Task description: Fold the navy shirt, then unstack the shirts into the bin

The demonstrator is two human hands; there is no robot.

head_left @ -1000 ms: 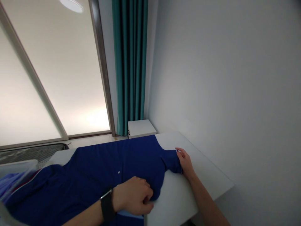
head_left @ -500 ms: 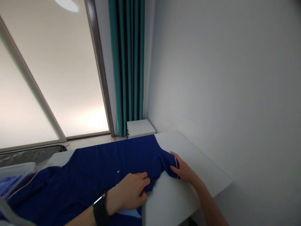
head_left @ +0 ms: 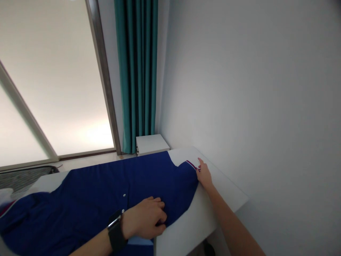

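Note:
A dark blue short-sleeved polo shirt [head_left: 93,192] with white buttons lies spread over a white table [head_left: 183,234]. My left hand [head_left: 146,217], with a black watch [head_left: 116,227] on its wrist, rests on the shirt near its lower edge with the fingers curled against the fabric. At the right, my right hand [head_left: 204,174] has its fingers closed on the cuff of one sleeve [head_left: 183,181], which is trimmed in red and white. That sleeve lies fairly flat. Light blue fabric [head_left: 141,241] shows below my left wrist.
Beyond the table stand a small white cabinet [head_left: 152,144] and a green curtain [head_left: 138,78]. A pale wall [head_left: 239,89] runs along the right side, and a frosted sliding door [head_left: 61,89] is at the left. A grey patterned item [head_left: 25,177] lies at far left.
My right hand has moved away from me with the cuff, and the bunched sleeve is now spread flatter and wider. My left hand has stayed on the shirt. The view has shifted slightly right.

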